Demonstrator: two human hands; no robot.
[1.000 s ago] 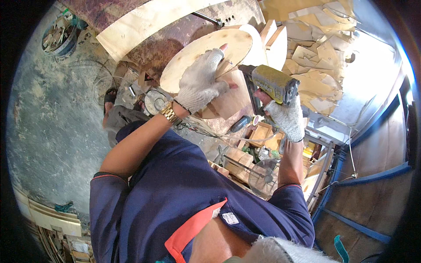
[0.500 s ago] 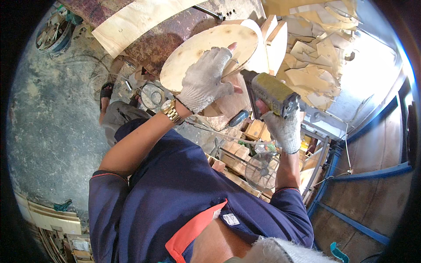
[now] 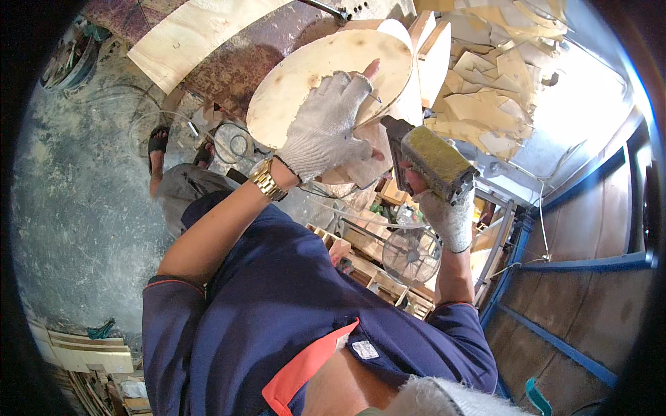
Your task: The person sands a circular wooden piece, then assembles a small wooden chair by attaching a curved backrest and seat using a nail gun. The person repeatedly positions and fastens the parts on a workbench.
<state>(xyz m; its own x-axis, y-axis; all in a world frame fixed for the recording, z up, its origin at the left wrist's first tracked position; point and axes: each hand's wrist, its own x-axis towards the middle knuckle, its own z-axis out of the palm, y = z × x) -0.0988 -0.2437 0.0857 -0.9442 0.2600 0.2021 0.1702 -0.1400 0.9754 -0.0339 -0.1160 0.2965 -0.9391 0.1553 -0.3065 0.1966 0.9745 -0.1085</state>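
Observation:
My left hand (image 3: 325, 125), in a worn white knit glove with bare fingertips, lies over a pale oval wooden board (image 3: 291, 80). Its fingers reach across the face, while the thumb is spread apart near the lower edge. A small thin dark sliver (image 3: 377, 99) shows by the fingers, too small to name. My right hand (image 3: 442, 211), gloved alike, is wrapped round the grip of a nail gun (image 3: 437, 158) with an olive-yellow body. The tool's dark nose end (image 3: 394, 128) sits close to the board's lower right edge; whether they touch I cannot tell.
A stained worktable (image 3: 229, 73) carries a curved plywood strip (image 3: 187, 43). Wooden pieces (image 3: 431, 59) stand behind the board, and thin wood offcuts (image 3: 485, 104) are heaped at the far right. A fan (image 3: 411, 255) and timber lie below. Another person's sandalled foot (image 3: 159, 141) is at left.
The view has shifted slightly. The board has tipped a little to face me, with my left hand still on it. The nail gun stays close beside it; a blue-handled thing below is no longer visible.

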